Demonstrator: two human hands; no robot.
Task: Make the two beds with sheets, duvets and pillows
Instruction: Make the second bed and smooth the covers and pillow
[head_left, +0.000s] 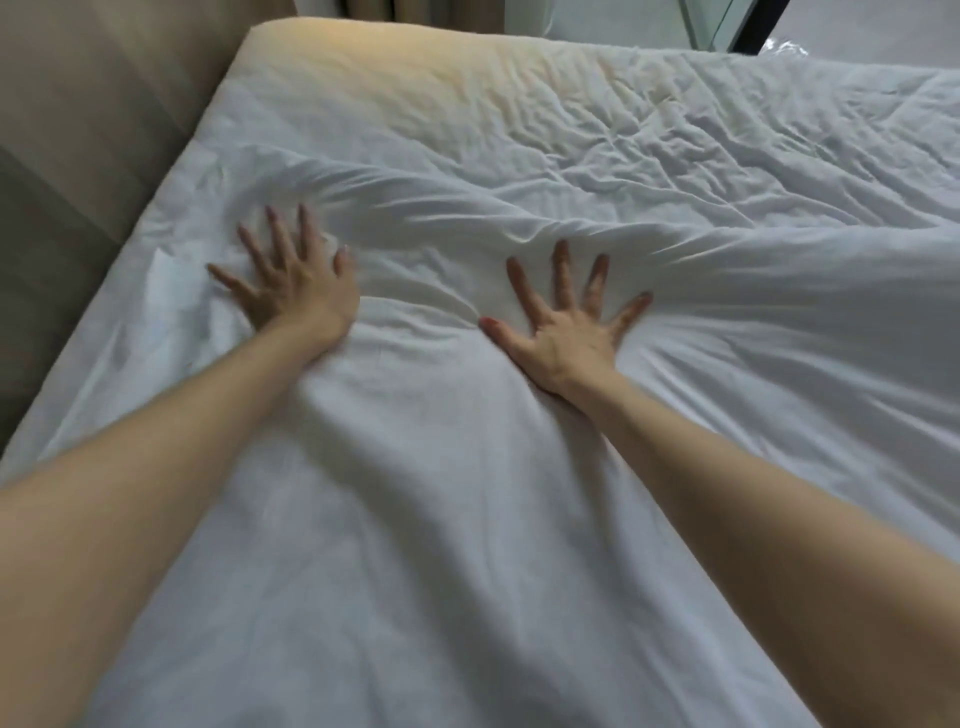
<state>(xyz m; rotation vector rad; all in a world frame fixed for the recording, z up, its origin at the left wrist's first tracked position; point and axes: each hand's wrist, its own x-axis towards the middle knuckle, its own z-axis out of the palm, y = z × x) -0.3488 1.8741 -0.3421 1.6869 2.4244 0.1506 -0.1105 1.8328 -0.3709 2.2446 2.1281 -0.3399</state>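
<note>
Bedding fills almost my whole head-camera view: a wide white wrinkled bed sheet (519, 493) spread over a mattress, running from the near edge of the picture to the far end of the bed. I cannot tell whether the layer nearest me is a sheet or a thin duvet.

Both bare forearms reach forward from the bottom corners. My left hand (291, 283) lies palm down on the cloth towards the bed's left side, fingers (280, 239) straight and fanned wide, gripping nothing. My right hand (566, 332) lies palm down near the middle of the bed, likewise flat and spread, thumb stretched out to the left. The two hands are well apart, with a soft mound of cloth between them. Both press on the fabric, and creases radiate outward from each palm.

Just beyond the fingertips a long raised fold runs across the bed from left to right. Past it the cloth is heavily crumpled, and warm yellowish light falls on the far left corner of the mattress (363, 57).

Along the left side stands a beige padded upholstered panel (78, 156), touching the bed's edge. At the top, a strip of tan curtain (374, 8) hangs beyond the bed, and a dark slanted frame with glass (748, 26) shows at the upper right.
</note>
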